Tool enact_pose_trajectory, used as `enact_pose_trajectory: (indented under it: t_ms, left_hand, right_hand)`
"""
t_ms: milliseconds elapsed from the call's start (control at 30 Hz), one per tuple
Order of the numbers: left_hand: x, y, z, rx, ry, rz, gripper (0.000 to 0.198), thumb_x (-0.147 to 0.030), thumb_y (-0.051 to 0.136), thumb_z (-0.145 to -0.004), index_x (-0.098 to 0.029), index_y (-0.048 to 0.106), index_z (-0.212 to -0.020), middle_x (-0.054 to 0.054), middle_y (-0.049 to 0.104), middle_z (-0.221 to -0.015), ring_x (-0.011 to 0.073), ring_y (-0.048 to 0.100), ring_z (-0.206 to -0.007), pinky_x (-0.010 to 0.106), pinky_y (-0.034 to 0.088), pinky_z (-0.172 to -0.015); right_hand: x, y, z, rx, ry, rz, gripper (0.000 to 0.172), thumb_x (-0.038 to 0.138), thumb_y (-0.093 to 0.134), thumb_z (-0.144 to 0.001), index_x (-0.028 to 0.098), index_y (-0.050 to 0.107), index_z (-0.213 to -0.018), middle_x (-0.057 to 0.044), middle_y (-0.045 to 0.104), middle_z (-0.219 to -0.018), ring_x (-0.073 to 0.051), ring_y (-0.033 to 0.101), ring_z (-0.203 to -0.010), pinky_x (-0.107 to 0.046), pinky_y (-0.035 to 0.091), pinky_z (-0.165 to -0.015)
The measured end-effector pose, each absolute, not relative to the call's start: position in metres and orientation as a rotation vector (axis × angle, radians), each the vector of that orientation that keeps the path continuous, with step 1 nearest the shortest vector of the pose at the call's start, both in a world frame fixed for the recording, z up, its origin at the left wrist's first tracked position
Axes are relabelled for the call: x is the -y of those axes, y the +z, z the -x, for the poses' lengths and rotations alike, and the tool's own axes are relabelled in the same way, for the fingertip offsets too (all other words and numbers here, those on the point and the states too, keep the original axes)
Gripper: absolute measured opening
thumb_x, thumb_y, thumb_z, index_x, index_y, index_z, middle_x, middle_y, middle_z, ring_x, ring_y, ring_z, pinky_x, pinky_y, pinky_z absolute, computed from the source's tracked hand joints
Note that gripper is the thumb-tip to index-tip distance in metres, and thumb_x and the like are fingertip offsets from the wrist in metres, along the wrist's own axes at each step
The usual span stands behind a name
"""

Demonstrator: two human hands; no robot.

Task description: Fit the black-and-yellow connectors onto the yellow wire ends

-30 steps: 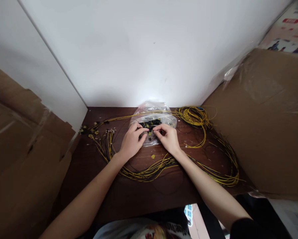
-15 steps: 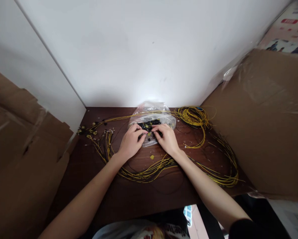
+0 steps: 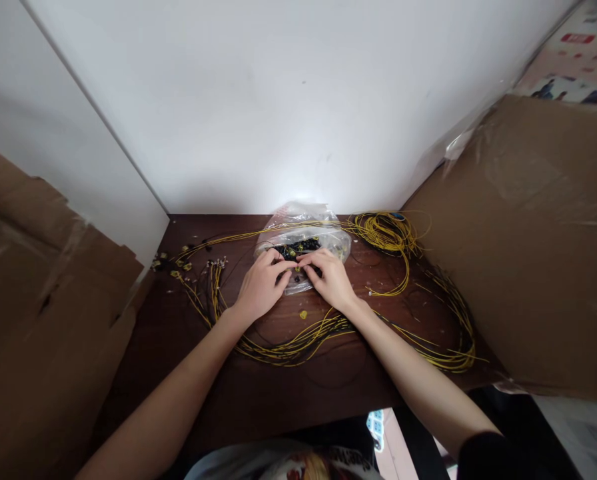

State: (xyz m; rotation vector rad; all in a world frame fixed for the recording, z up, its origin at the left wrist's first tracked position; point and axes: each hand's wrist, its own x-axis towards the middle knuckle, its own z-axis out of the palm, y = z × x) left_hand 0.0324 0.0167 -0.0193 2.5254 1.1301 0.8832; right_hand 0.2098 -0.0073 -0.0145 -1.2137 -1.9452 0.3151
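A clear plastic bag (image 3: pixel 303 215) lies near the back of the table, with small black parts (image 3: pixel 306 247) and a few yellow ones on it. Over its front part, my left hand (image 3: pixel 264 280) and my right hand (image 3: pixel 328 275) meet, fingertips almost touching. Both hands are closed in a pinch; whatever sits between the fingers is too small to make out. Just below the hands, a small yellow piece (image 3: pixel 303 315) rests on the table. A bundle of yellow and black wires (image 3: pixel 288 353) curves under both forearms.
A coil of yellow wire (image 3: pixel 386 233) lies at the back right. Wire ends with yellow connectors (image 3: pixel 181 265) are at the left. Cardboard (image 3: pixel 528 253) stands on the right, more cardboard (image 3: pixel 53 300) on the left, and a white wall (image 3: pixel 288 107) behind the brown table (image 3: pixel 298 400).
My right hand's fingers have moved slightly left and closer to my left fingertips. The left hand is nearly still. The whole view has shifted a little.
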Motion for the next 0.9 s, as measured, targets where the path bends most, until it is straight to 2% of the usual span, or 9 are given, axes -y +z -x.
enact_pose_trajectory:
  t_ms: [200, 367, 533, 733, 900]
  left_hand:
    - [-0.0153, -0.0181, -0.0330, -1.164, 0.842, -2.541, 0.018, -0.023, 0.050, -0.086, -0.019, 0.067, -0.090, 0.006, 0.051, -0.095, 0.0198, 0.050, -0.093, 0.034, 0.046, -0.082]
    - [-0.0153, -0.0186, -0.0326, -1.154, 0.876, -2.538, 0.017, -0.021, 0.050, -0.085, -0.019, 0.066, -0.090, 0.006, 0.051, -0.095, 0.0194, 0.050, -0.092, 0.034, 0.046, -0.081]
    - [-0.0159, -0.0190, -0.0329, -1.141, 0.901, -2.520, 0.015, -0.020, 0.051, -0.084, -0.019, 0.066, -0.088, 0.006, 0.052, -0.094, 0.0194, 0.051, -0.092, 0.034, 0.046, -0.081]
    - [-0.0137, -0.0153, -0.0334, -1.140, 0.944, -2.461, 0.018, -0.020, 0.050, -0.085, -0.019, 0.063, -0.098, 0.006, 0.052, -0.096, 0.0189, 0.052, -0.093, 0.033, 0.046, -0.083]
    - [-0.0113, -0.0109, -0.0344, -1.089, 1.008, -2.434, 0.020, -0.023, 0.053, -0.085, -0.018, 0.061, -0.103, 0.005, 0.054, -0.093, 0.0180, 0.053, -0.089, 0.031, 0.046, -0.080]
  right_hand:
    - [0.0070, -0.0145, -0.2101, 1.986, 0.300, 1.261, 0.019, 0.009, 0.050, -0.081, 0.019, 0.066, -0.086, -0.004, 0.067, -0.089, -0.019, 0.054, -0.090, -0.035, 0.043, -0.083]
    - [0.0073, -0.0141, -0.2102, 2.015, 0.336, 1.217, 0.021, 0.008, 0.052, -0.080, 0.020, 0.067, -0.088, -0.003, 0.068, -0.094, -0.019, 0.053, -0.092, -0.035, 0.042, -0.084]
    - [0.0080, -0.0141, -0.2103, 2.036, 0.293, 1.293, 0.021, 0.011, 0.054, -0.081, 0.023, 0.070, -0.088, -0.003, 0.067, -0.089, -0.020, 0.053, -0.087, -0.036, 0.041, -0.081]
    - [0.0099, -0.0103, -0.2102, 1.909, 0.221, 1.298, 0.020, 0.014, 0.054, -0.083, 0.023, 0.071, -0.086, -0.003, 0.067, -0.087, -0.019, 0.055, -0.084, -0.035, 0.042, -0.080]
    - [0.0126, -0.0048, -0.2080, 1.835, 0.297, 1.153, 0.019, 0.016, 0.052, -0.084, 0.021, 0.071, -0.087, -0.004, 0.066, -0.088, -0.016, 0.057, -0.084, -0.031, 0.045, -0.079]
